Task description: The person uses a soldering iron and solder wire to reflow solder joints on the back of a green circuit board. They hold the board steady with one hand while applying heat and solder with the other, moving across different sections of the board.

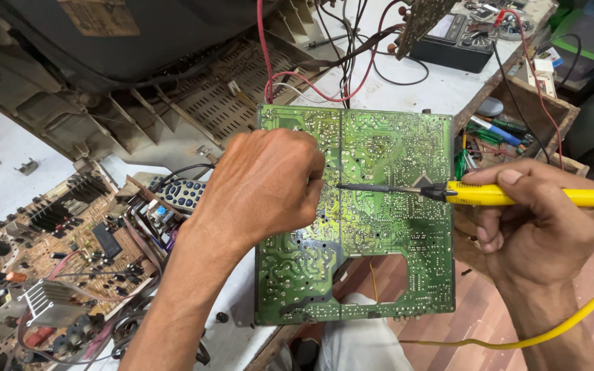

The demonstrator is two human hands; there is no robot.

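A: Grip check first. Our right hand (541, 220) is wrapped round the yellow soldering iron (510, 196), thumb on top, and its dark tip (344, 185) lies across the green circuit board (362, 213).

B: And our left hand (266, 185)?

A: Curled into a loose fist at the board's left-centre, knuckles up, fingers pinched right where the tip ends. We can't tell what it pinches; the fist hides it.

B: Where's the board?

A: Solder side up, tilted toward us, overhanging the white worktop (441, 89) edge, with red and black wires (352, 62) running off its top edge.

B: Progress?

A: We judge it mid-job: tip on one joint near the centre line. Nothing shows which joints are finished, so what's left can't be counted.

B: Labels, packages?

A: A tan rectangular sticker (97, 15) on the dark tube housing, top left. A white card (543, 81) in the wooden tray (531, 110) at right. Print too small, skip.

B: Other stuff?

A: Brown component board (56, 261) lower left, remote control (183, 194) behind our left wrist, black multimeter (458, 38) at top.
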